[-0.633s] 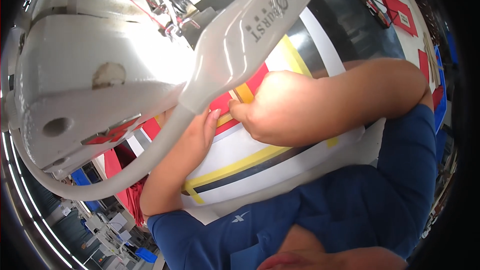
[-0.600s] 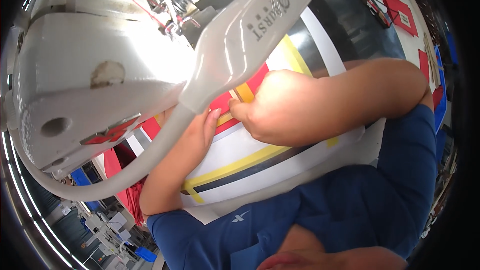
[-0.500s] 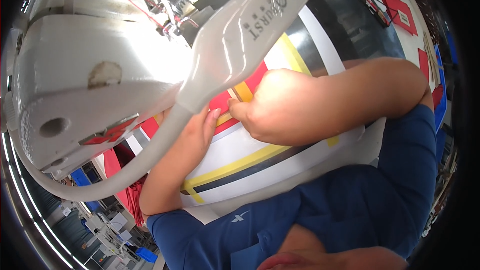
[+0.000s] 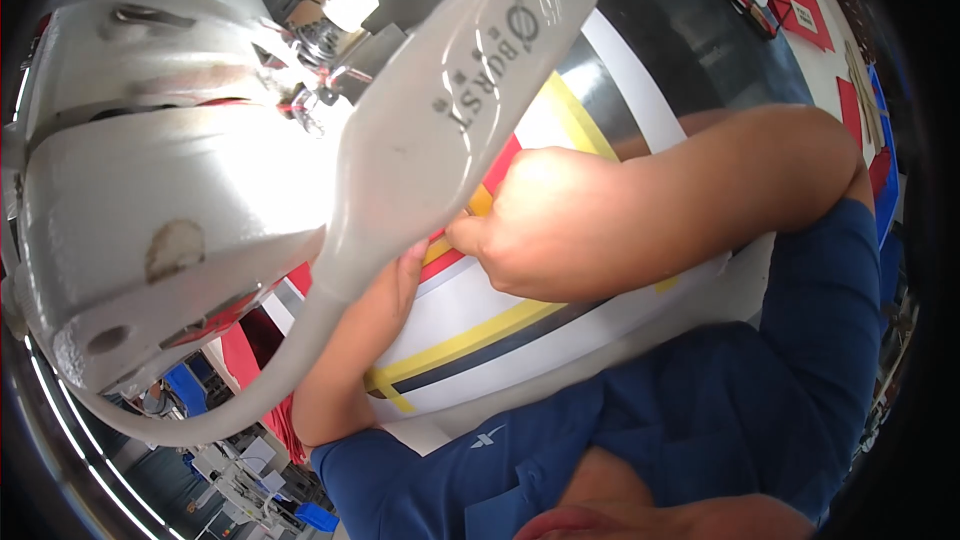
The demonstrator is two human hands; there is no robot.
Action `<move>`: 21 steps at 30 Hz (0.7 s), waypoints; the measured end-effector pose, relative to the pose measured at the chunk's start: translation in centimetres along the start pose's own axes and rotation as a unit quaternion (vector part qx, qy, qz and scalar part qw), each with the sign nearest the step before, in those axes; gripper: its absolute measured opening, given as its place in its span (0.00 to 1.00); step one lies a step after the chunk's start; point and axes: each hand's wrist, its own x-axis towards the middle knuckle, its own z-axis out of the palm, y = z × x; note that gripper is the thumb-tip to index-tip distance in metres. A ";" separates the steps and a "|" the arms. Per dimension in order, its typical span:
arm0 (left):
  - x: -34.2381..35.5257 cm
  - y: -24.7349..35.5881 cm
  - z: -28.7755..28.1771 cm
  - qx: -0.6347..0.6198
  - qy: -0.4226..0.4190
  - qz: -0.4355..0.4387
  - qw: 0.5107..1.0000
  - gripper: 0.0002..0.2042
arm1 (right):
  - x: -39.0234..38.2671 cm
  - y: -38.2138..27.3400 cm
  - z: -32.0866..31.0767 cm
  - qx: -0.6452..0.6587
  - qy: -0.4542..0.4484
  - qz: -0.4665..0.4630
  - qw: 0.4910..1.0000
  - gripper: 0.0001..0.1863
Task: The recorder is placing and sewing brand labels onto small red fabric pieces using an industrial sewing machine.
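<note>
A red fabric piece (image 4: pixel 501 166) with yellow-orange strips lies on a white sheet (image 4: pixel 455 305) edged with yellow tape, beside a sewing machine (image 4: pixel 235 180). My right hand (image 4: pixel 545 225) is closed over the red fabric piece, thumb and forefinger pinched at its near edge. Close by on the left, my left hand (image 4: pixel 405 275) rests with its thumb stretched out at the same edge. Most of its fingers are hidden behind a pale grey paddle-shaped lamp (image 4: pixel 430 110) on a bent neck. That lamp also covers part of the fabric.
The machine's needle area (image 4: pixel 315 100), with red thread, is brightly lit at upper left. Red pieces (image 4: pixel 795 5) and a blue bin (image 4: pixel 887 180) stand along the right side. Below the machine, red cloth (image 4: pixel 240 355) hangs at the left.
The machine and lamp sit slightly lower and farther left in the picture. My two hands stay close together on the fabric; the left thumb is a little lower in view.
</note>
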 end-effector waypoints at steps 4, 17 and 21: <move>0.1 -0.4 0.3 -0.044 -0.016 -0.033 0.998 0.27 | -0.2 0.1 0.1 -0.009 0.011 0.013 1.000 0.10; 2.5 -1.7 1.9 -0.075 0.083 -0.042 0.993 0.20 | -0.9 0.8 2.3 0.009 0.122 0.073 0.990 0.14; 3.6 -2.3 2.2 -0.142 0.125 -0.046 0.981 0.20 | -1.2 -0.1 3.4 -0.055 0.167 0.110 0.978 0.31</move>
